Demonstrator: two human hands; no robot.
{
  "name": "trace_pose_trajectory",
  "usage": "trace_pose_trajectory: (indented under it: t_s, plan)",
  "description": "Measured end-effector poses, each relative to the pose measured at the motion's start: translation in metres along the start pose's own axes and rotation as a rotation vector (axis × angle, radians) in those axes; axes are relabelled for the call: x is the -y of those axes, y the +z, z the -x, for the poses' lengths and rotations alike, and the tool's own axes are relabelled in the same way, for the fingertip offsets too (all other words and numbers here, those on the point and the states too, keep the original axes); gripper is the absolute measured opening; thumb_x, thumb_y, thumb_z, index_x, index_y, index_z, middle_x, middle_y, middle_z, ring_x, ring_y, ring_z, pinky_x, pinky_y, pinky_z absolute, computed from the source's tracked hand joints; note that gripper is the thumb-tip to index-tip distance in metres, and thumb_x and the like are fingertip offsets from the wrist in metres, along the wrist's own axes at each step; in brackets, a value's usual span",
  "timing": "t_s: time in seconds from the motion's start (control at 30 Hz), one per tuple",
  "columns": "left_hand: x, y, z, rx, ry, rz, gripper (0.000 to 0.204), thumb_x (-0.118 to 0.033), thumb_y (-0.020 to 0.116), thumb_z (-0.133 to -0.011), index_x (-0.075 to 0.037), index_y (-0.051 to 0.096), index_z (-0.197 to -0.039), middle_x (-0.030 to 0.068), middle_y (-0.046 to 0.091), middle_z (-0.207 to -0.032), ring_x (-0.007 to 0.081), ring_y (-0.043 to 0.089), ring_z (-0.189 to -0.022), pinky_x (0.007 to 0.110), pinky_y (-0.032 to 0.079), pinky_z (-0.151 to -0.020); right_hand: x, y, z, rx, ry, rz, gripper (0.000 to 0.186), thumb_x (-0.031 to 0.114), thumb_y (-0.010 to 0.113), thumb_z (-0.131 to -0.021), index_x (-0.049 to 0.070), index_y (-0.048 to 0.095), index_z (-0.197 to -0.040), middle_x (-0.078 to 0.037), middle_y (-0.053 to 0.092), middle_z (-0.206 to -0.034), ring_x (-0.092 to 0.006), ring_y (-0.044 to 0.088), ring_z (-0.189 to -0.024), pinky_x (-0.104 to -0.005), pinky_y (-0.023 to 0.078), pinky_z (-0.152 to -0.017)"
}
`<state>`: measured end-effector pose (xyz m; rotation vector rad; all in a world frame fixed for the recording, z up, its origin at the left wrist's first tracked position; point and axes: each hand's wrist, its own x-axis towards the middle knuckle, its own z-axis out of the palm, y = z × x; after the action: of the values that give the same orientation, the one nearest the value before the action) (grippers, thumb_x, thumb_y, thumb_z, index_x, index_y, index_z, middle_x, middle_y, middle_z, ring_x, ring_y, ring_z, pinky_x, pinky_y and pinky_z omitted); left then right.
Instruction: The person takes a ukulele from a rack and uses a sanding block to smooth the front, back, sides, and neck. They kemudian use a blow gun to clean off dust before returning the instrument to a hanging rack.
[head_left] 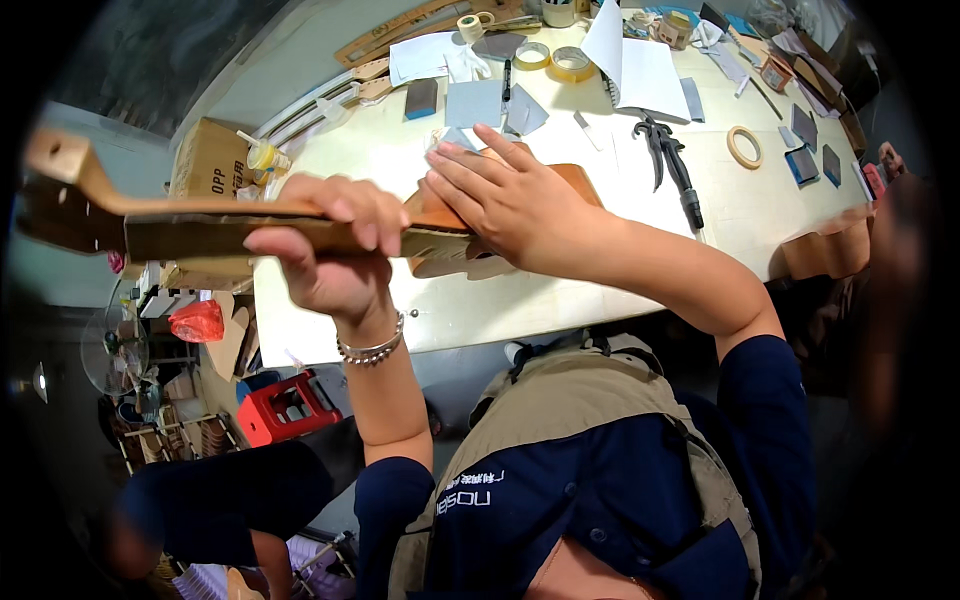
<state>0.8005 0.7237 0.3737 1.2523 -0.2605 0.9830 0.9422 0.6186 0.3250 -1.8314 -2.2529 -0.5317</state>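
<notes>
A wooden guitar is held at a slant over the worktable, its pale headstock raised at the far left. Along the neck runs a dark, brownish strip. My left hand wraps round the neck, thumb on the near side and fingers over the top. The guitar's orange-brown body rests by the table's middle, partly hidden behind my right arm. My right hand lies on the guitar where neck and body meet, its fingers stretched out. Whether anything is under that palm is hidden.
On the worktable are grey abrasive sheets, tape rolls, an open notebook, black clamps and sanding blocks. A cardboard box stands left; a red stool is below. Another person's arm is blurred at right.
</notes>
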Motion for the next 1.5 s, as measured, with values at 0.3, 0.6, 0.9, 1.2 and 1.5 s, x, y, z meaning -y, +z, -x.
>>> trace_pose_trajectory:
  t_s: [0.3,0.6,0.9,1.2,1.5]
  plan:
    - [-0.037,-0.051,0.045,-0.071,0.07,-0.003,0.055,-0.061,0.039,-0.087,-0.007,0.047,-0.08,0.0023,0.045,-0.056,0.014,0.045,-0.043,0.029,0.041,-0.051,0.002,0.091,0.049,-0.079,0.363,-0.678,0.078,0.041,0.055,-0.083,0.006,0.019,-0.142,-0.014,0.02,-0.147,-0.0275,0.019,-0.137,-0.0501,0.005,-0.11]
    - [-0.032,-0.029,0.047,-0.06,0.096,-0.053,0.057,-0.063,0.037,-0.086,-0.007,0.044,-0.078,0.0024,0.043,-0.054,0.0141,0.043,-0.04,0.029,0.043,-0.052,0.016,0.064,0.034,-0.293,0.338,-0.962,0.071,0.038,0.051,-0.086,-0.004,0.025,-0.137,-0.02,0.028,-0.142,-0.031,0.025,-0.134,-0.0446,0.016,-0.109]
    - [-0.034,-0.03,0.049,-0.065,0.063,-0.14,0.043,-0.049,0.048,-0.089,-0.009,0.042,-0.077,0.0013,0.044,-0.054,0.0135,0.043,-0.04,0.03,0.043,-0.051,0.015,0.026,-0.02,-0.186,0.033,-0.757,0.076,0.051,0.047,-0.085,-0.005,0.032,-0.133,-0.023,0.034,-0.138,-0.0302,0.028,-0.132,-0.0416,0.018,-0.11]
    - [-0.066,-0.089,0.107,-0.294,0.108,0.07,0.035,-0.041,0.052,-0.09,-0.014,0.043,-0.069,-0.0043,0.041,-0.049,0.0075,0.042,-0.04,0.024,0.04,-0.052,-0.004,0.099,0.054,0.089,0.476,-0.397,0.065,0.037,0.043,-0.09,0.005,0.021,-0.141,-0.009,0.022,-0.148,-0.0207,0.019,-0.137,-0.0494,0.005,-0.11]
    - [-0.073,-0.148,0.145,-0.541,0.142,0.199,0.031,-0.034,0.059,-0.084,-0.014,0.043,-0.066,-0.0051,0.046,-0.049,0.0031,0.044,-0.041,0.017,0.036,-0.05,0.016,0.092,0.016,0.19,0.425,-0.372,0.078,0.052,0.044,-0.085,0.005,0.019,-0.142,-0.012,0.023,-0.147,-0.0273,0.017,-0.137,-0.0512,0.008,-0.11]
